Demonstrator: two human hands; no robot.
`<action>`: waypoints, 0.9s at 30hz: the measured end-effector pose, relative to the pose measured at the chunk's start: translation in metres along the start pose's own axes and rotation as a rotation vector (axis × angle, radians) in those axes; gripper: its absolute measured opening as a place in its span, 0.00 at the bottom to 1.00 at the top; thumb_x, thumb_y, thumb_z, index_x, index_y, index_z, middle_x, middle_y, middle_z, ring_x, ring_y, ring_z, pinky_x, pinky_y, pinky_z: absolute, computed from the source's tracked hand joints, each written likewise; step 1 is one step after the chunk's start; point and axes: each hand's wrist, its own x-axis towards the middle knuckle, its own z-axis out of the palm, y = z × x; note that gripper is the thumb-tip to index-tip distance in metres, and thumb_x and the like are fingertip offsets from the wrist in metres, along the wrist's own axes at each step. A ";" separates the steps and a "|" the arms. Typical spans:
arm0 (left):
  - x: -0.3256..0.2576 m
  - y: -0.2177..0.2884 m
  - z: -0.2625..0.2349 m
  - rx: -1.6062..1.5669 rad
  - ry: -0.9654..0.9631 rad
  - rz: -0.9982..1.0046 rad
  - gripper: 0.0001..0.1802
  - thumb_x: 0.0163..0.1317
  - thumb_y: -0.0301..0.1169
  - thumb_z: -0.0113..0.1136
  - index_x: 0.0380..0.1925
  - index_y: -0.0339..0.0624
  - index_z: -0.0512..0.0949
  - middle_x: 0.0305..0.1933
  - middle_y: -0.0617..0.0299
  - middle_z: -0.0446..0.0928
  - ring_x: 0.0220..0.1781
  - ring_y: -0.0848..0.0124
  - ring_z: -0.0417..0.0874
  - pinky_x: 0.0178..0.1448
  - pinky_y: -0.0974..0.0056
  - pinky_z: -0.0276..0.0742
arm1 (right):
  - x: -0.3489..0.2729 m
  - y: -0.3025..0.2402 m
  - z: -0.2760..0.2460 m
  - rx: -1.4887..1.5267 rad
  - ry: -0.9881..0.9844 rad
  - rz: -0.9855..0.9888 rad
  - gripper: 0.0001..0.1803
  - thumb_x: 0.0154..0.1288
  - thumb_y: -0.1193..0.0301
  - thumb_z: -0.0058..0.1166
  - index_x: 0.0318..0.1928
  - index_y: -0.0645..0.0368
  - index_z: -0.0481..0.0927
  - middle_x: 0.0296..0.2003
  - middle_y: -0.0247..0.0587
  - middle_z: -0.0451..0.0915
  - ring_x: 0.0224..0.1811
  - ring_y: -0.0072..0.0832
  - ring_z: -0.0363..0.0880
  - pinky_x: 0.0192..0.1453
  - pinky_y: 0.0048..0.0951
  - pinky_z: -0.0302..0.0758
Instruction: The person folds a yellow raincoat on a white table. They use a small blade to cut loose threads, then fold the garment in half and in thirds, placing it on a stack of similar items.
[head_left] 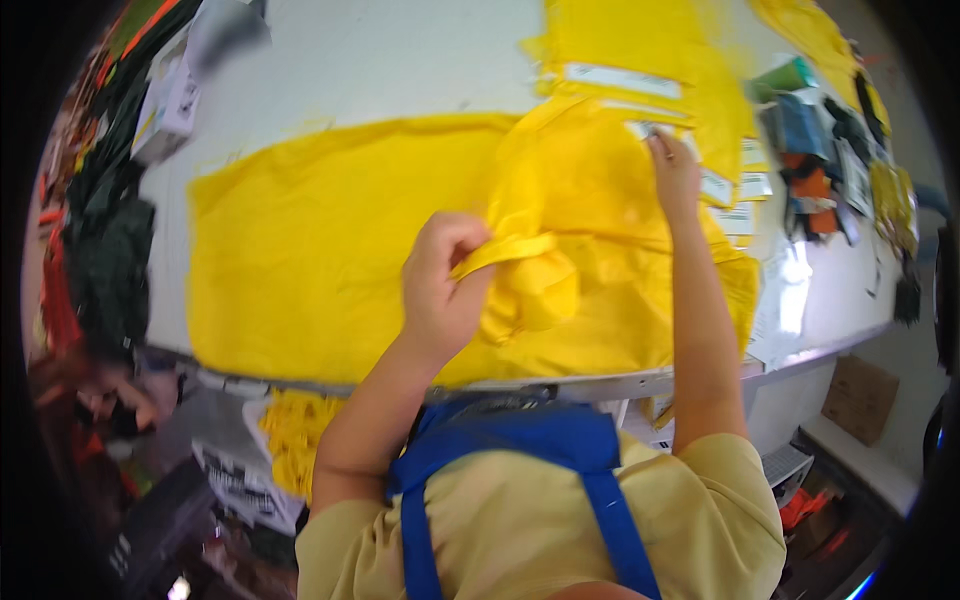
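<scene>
A large piece of yellow fabric, apparently a garment (320,250), lies spread along the front of the white table. My left hand (445,285) grips a folded edge of it near the middle, lifting a bunched part off the rest. Farther right, my right hand (675,165) pinches at the far edge of the same fabric, beside a small white label (648,131). Its fingertips are closed together; whether they hold the label or the cloth is hard to make out. Folds hide what lies beneath the bunched part.
A stack of yellow cloth (640,35) with white printed slips lies at the back right. Beyond it are a green roll (785,78) and mixed dark and orange cloth pieces (808,190). A white box (168,110) and dark green fabric (110,270) are at the left.
</scene>
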 end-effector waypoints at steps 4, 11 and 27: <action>-0.001 -0.039 0.006 0.123 0.093 0.089 0.12 0.60 0.20 0.49 0.45 0.38 0.68 0.45 0.56 0.67 0.50 0.65 0.69 0.59 0.63 0.64 | -0.024 0.042 0.034 -0.397 -0.098 -0.175 0.43 0.53 0.52 0.63 0.62 0.66 0.63 0.60 0.54 0.66 0.63 0.45 0.64 0.68 0.43 0.59; 0.013 -0.021 0.035 0.188 0.026 0.229 0.09 0.56 0.17 0.47 0.35 0.40 0.63 0.37 0.57 0.62 0.39 0.63 0.65 0.50 0.63 0.65 | -0.102 -0.119 -0.021 0.826 -0.757 -0.122 0.27 0.50 0.70 0.67 0.49 0.58 0.68 0.39 0.36 0.73 0.43 0.28 0.72 0.49 0.28 0.69; 0.017 -0.083 -0.036 -0.679 0.212 -0.376 0.14 0.60 0.25 0.53 0.46 0.39 0.66 0.44 0.66 0.65 0.44 0.74 0.68 0.49 0.68 0.68 | -0.132 -0.178 -0.005 0.505 -0.354 -0.251 0.11 0.59 0.75 0.52 0.42 0.58 0.68 0.38 0.46 0.73 0.40 0.31 0.75 0.45 0.32 0.71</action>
